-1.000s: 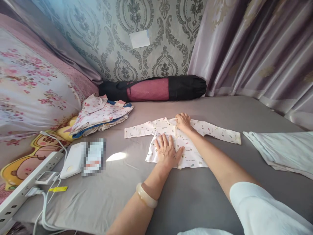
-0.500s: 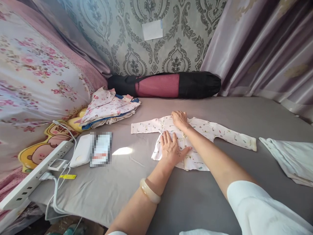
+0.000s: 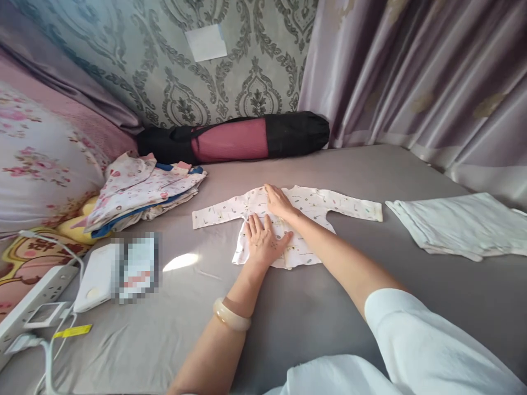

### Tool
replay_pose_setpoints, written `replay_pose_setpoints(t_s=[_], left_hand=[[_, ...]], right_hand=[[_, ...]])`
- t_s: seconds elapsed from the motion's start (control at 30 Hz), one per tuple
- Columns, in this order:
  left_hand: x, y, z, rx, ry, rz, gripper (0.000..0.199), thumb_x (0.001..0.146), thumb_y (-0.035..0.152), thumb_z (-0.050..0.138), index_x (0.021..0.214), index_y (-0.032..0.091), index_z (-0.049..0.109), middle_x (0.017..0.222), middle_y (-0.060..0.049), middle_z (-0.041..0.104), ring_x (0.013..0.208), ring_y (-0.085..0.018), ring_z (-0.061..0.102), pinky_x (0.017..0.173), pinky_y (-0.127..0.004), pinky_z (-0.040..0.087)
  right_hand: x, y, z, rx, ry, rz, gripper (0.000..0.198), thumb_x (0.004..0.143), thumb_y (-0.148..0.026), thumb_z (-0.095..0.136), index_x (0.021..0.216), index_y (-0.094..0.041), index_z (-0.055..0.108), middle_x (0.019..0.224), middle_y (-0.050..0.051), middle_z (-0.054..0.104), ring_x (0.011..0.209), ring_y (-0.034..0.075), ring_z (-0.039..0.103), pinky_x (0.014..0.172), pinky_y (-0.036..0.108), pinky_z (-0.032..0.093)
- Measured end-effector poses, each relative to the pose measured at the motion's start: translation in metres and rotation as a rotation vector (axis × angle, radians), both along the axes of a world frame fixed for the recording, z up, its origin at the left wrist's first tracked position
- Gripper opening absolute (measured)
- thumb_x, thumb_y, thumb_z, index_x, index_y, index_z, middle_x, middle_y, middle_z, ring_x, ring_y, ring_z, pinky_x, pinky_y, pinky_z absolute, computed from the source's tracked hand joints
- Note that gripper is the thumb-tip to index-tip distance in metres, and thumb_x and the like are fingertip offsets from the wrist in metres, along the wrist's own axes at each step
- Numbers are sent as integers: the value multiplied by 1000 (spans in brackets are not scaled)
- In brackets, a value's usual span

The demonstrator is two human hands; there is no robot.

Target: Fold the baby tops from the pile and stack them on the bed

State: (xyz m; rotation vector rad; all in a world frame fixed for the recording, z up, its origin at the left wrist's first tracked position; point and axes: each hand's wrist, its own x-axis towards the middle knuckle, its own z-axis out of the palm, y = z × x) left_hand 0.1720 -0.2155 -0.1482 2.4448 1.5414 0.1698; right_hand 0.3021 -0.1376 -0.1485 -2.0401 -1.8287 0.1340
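Observation:
A small white long-sleeved baby shirt [image 3: 308,244] with a scattered print lies spread on the grey bed sheet, both sleeves stretched out sideways. My left hand [image 3: 263,241] rests flat on the shirt's front, fingers spread; a pale bangle [image 3: 231,315] circles that wrist. Further up, my right hand [image 3: 280,203] is at the neckline, its fingers bent down and closed on the fabric there. The fingertips of this hand are partly hidden.
Folded children's clothes [image 3: 135,189] lie in a pile at left. White folded cloth [image 3: 457,225] is at right. A rolled mat bag [image 3: 230,140] lies along the wall. A power bank [image 3: 96,277], a blurred phone-like item [image 3: 139,269] and a power strip [image 3: 39,296] with cables are at left.
The view has swung to the right, so more of the white folded cloth shows. The shirt's right sleeve lies straighter and higher. Both hands stay on the shirt in nearly the same places.

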Motion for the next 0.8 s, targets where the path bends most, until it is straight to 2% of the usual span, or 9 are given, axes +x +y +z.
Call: replay_pose_setpoints(t_s=[0.1,0.23,0.4,0.53,0.67,0.8], left_hand=[[-1,0,1,6,-2,-5,96,84,72,44,152,6,27,161,-26,18,150,-40,9,120,-57,13],[-2,-1,2,3,-10,0,95,83,71,45,151,7,29,161,-25,20,151,-38,10,120,-56,13],[-2,-4,6,5,1,9,93,84,69,46,151,7,29,160,-26,21,151,-38,13,120,-55,14],[-2,-6,6,27,19,-11,88,87,66,44,150,6,31,160,-25,23,150,-38,13,120,-55,14],[-1,-8,3,22,3,-63,79,92,59,41,152,9,30,161,-20,22,151,-34,11,121,-54,13],[1,-10,2,20,-22,-188,71,96,51,39,153,11,27,163,-17,19,152,-31,10,121,-53,14]], right_hand=[[9,-30,-4,4,37,20,56,96,-17,26,151,-10,32,157,13,36,145,18,29,117,33,26],[22,-74,-4,-106,5,-56,57,100,-28,24,154,-8,27,163,14,22,151,23,15,121,40,17],[30,-127,-4,-167,-128,-43,61,102,-40,20,153,-7,32,163,15,22,151,27,16,122,44,10],[26,-164,-5,-170,-169,-2,61,102,-44,21,154,-14,31,164,13,20,151,28,13,122,47,10],[17,-193,2,-206,-134,65,60,102,-45,24,155,-18,32,164,11,18,152,28,12,122,51,10],[16,-214,16,-244,-16,145,55,102,-42,29,153,-24,36,164,9,21,151,27,13,121,52,11]])
